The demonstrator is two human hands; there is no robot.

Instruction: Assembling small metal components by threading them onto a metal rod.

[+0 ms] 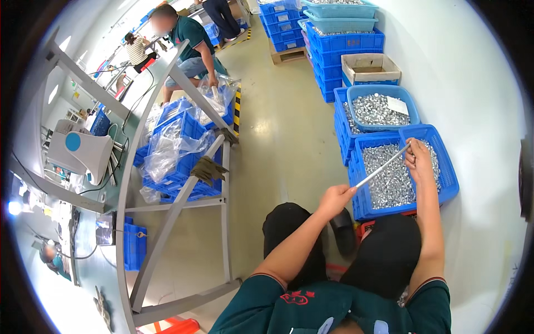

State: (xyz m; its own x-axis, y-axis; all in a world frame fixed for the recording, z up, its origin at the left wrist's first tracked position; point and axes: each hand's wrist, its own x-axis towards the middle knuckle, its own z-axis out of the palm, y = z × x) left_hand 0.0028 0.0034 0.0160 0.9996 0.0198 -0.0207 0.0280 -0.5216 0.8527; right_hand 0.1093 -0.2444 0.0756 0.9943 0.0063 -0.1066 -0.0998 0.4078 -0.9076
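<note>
- One slender silvery rod [384,167] slanted right of frame centre, over a blue crate [384,212] of metal fittings [386,192].
- Left fingers [345,192] and right fingers [412,157] gripped its two ends.
- It seemed light, stiff, slick, best held endwise.

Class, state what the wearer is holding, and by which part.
A slim silver-grey rod: the left grip has its nearer end, the right grip its farther end.

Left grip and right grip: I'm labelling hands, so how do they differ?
The left grip holds the silver rod at its nearer end; the right grip, at its farther end. The left grip appears left of the blue bins, the right grip over them. Both hold one rod.
</note>
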